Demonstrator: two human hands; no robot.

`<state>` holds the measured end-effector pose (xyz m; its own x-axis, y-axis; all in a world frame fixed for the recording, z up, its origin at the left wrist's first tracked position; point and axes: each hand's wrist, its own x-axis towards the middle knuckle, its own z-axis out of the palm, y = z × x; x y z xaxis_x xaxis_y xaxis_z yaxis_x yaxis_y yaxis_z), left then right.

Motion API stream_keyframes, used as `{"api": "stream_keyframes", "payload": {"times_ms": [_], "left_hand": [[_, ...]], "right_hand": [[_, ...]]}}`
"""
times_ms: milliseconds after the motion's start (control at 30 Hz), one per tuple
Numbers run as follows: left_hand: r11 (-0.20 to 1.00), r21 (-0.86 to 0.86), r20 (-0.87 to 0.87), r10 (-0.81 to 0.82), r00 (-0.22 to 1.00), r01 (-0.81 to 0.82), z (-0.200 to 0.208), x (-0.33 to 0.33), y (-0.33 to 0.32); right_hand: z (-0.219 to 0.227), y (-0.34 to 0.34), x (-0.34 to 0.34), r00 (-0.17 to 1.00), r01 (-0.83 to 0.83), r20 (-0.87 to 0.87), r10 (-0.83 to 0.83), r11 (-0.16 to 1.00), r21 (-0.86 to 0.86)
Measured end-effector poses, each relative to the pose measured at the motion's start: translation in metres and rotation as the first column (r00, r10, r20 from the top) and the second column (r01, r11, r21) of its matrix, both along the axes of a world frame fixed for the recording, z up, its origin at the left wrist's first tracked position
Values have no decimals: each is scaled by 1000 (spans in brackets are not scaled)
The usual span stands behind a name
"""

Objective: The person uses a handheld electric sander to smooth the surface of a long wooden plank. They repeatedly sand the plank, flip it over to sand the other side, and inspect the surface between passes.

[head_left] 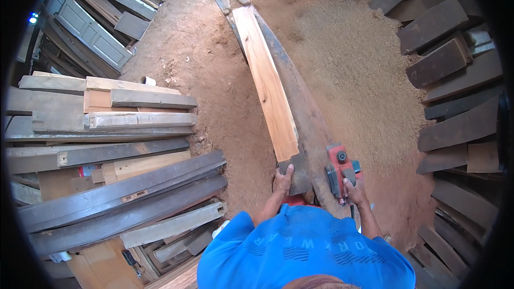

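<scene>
A long wooden board [269, 86] stretches away from me, its surface fresh and light brown with a dark, rough patch at the near end. It lies on a wider, dusty grey-brown plank [308, 101]. My left hand [283, 179] grips the board's near left edge, with the thumb on top. To the right, my right hand [354, 190] is closed round the handle of a red electric hand planer [338, 156]. The planer is apart from the board, near the plank's right edge; I cannot tell whether it rests on the plank.
Stacked old beams and boards [123, 182] fill the left side. More dark timber ends [444, 64] line the right. A panelled door [91, 32] leans among wood at the far left. Wood shavings [364, 75] cover the ground right of the plank.
</scene>
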<state>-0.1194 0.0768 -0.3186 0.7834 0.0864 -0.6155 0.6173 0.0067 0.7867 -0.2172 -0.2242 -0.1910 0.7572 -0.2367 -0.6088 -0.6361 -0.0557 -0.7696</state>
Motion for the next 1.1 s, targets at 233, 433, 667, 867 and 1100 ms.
{"api": "stream_keyframes", "payload": {"times_ms": [233,433,667,867,1100], "left_hand": [[941,-339,31,-3,1000,13,48,48,-49],[922,-356,-21,-173,985,154,30,87,-75],[576,524,-360,-519,776,628,82,74,-57],[774,210,-114,-587,802,597,-11,59,-1],[876,131,13,-470,883,464,-12,40,-19]], "right_hand": [[20,-2,-14,999,-32,7,32,994,100],[39,-1,-73,997,-36,-65,41,996,79],[16,-4,-114,985,-40,-167,44,999,31],[49,-31,-72,855,-463,-344,389,871,-165],[54,-2,57,906,-423,-307,292,638,-643]]}}
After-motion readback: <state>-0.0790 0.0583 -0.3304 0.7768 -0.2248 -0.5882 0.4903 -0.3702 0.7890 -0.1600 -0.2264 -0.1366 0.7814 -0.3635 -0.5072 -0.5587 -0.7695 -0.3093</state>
